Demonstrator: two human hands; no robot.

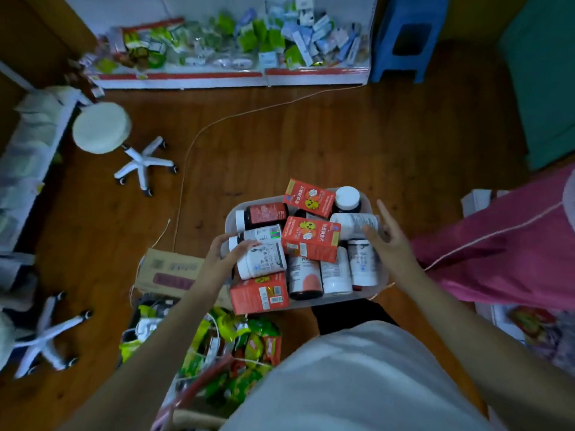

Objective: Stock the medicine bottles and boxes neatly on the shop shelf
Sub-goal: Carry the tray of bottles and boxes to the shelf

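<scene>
A pale tray (342, 298) just in front of me is heaped with medicine: several white bottles (263, 262), dark bottles with red labels (264, 214) and orange-red boxes (311, 239). My left hand (225, 255) is at the tray's left edge, its fingers lying fairly straight over a white bottle. At the tray's right edge, my right hand (390, 242) has its fingers spread, and the fingertips touch a lying white bottle (351, 223). Neither hand grips anything. The low white shop shelf (186, 76) with a red strip stands across the floor, filled with loose boxes and packets.
On the wooden floor are a white wheeled stool (102, 127), a second wheeled base (46, 332), a cardboard box (169, 270), green and yellow packets (239, 343) and a thin cable (189, 147). A blue stool (407, 35) stands beside the shelf. Someone in pink (504, 244) is at the right.
</scene>
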